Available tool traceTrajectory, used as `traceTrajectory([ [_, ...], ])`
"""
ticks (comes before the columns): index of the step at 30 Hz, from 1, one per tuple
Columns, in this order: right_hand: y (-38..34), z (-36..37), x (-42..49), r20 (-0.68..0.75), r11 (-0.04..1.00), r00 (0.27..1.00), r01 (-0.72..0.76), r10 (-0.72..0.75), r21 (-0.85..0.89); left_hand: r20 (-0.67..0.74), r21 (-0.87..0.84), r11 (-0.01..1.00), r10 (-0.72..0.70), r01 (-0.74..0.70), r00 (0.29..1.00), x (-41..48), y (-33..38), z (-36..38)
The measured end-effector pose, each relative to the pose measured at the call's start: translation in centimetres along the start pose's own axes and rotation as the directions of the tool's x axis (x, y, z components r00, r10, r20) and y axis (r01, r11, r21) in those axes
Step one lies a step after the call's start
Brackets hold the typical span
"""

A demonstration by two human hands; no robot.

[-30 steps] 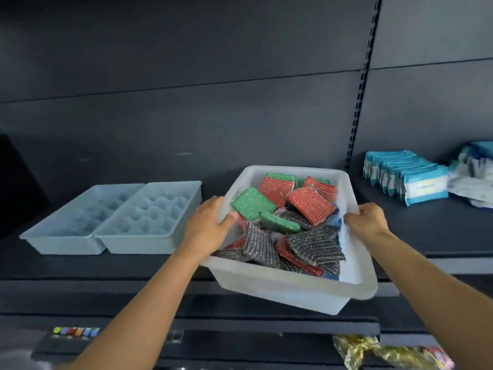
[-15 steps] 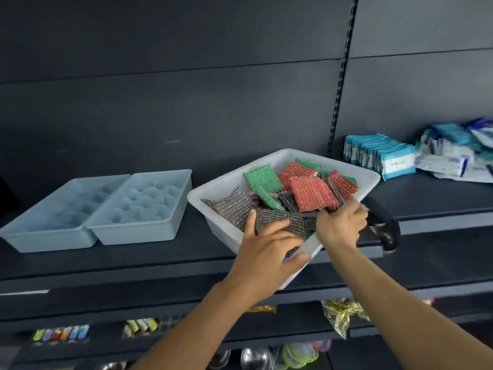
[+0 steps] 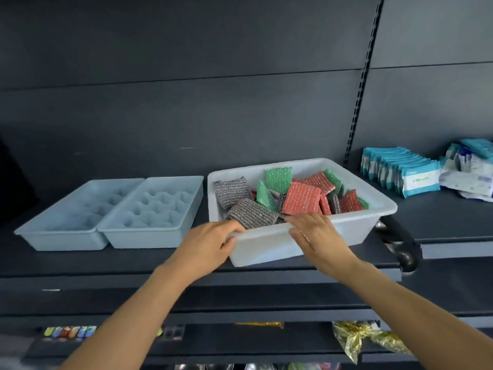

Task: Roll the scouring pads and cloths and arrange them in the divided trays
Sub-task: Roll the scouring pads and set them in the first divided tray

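Head view showed two trays [image 3: 112, 213] left of centre on the shelf [image 3: 80, 260]. At centre, the left hand [image 3: 206, 243] and right hand [image 3: 318, 236] each curled over the near rim of the bin [image 3: 266, 248], which held the pads [image 3: 301, 197].

Pack [image 3: 416, 180] labels too blurred to read.

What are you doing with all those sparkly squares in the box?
A person has both hands on the near edge of a white bin full of red, green and grey scouring pads, set on a dark shelf. The left hand and right hand rest on its rim. Two pale blue divided trays beside it hold nothing yet, so no pads are rolled.
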State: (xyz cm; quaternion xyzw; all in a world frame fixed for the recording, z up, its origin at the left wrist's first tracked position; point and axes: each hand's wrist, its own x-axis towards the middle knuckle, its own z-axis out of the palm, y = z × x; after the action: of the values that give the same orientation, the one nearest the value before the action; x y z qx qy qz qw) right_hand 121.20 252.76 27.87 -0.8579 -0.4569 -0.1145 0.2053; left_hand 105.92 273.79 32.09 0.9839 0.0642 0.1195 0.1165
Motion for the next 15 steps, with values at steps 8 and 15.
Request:
traceTrajectory([
  [8, 0.4, 0.5, 4.6, 0.01, 0.978, 0.995, 0.099, -0.103, 0.184, -0.001, -0.031, 0.989, -0.144, 0.144, 0.99, 3.8, -3.7, -0.2],
  [15, -1.1, 1.2, 6.5, 0.055, 0.958, 0.985, 0.148, -0.166, 0.247, -0.044, -0.177, 0.98, -0.104, 0.095, 0.994, 10.5, -3.9, 0.8],
])
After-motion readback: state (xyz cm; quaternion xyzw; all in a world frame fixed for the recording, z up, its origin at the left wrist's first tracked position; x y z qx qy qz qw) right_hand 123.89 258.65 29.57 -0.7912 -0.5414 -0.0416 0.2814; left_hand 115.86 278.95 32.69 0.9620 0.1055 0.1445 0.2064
